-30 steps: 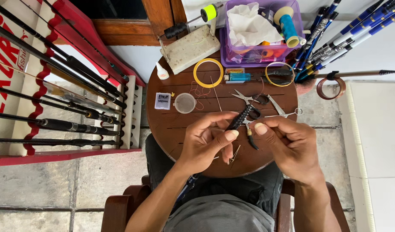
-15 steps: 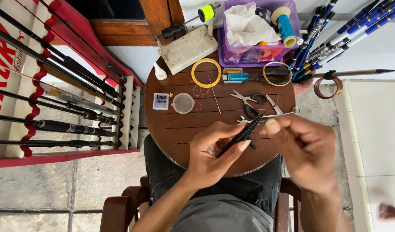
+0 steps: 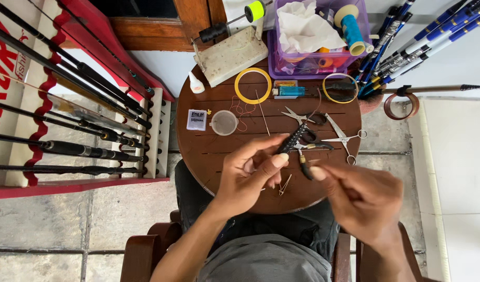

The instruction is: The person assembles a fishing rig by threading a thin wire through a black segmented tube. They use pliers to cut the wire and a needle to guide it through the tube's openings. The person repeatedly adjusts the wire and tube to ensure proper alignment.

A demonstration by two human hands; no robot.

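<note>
The person sits at a round wooden table point(image 3: 208, 151) in the middle of the frame, and both hands work just above its lower edge. The left hand point(image 3: 247, 175) is closed in a pinch: thumb and forefinger grip the lower end of a slim black ribbed tool point(image 3: 291, 140). The long axis of this tool runs diagonally, from the fingertips at lower left up to the upper right, where its far end lies close to the black-handled scissors point(image 3: 309, 137). The right hand point(image 3: 362, 201), in the lower right of the frame, is also closed at the fingertips and pinches a small dark piece point(image 3: 304, 169) that points up and to the left, toward the tool. Whether a thread passes between the two hands is too fine to tell.

So the tool lies between the hands but belongs to the left one; the right hand is near it, not touching.

On the table beyond the hands lie silver forceps point(image 3: 344, 138), a small round clear cup point(image 3: 224, 123), a yellow ring point(image 3: 253, 85) and a blue lighter point(image 3: 291, 91). A purple box point(image 3: 274, 57) stands at the upper edge, and dark rods point(image 3: 67, 125) fill a rack at the left.
</note>
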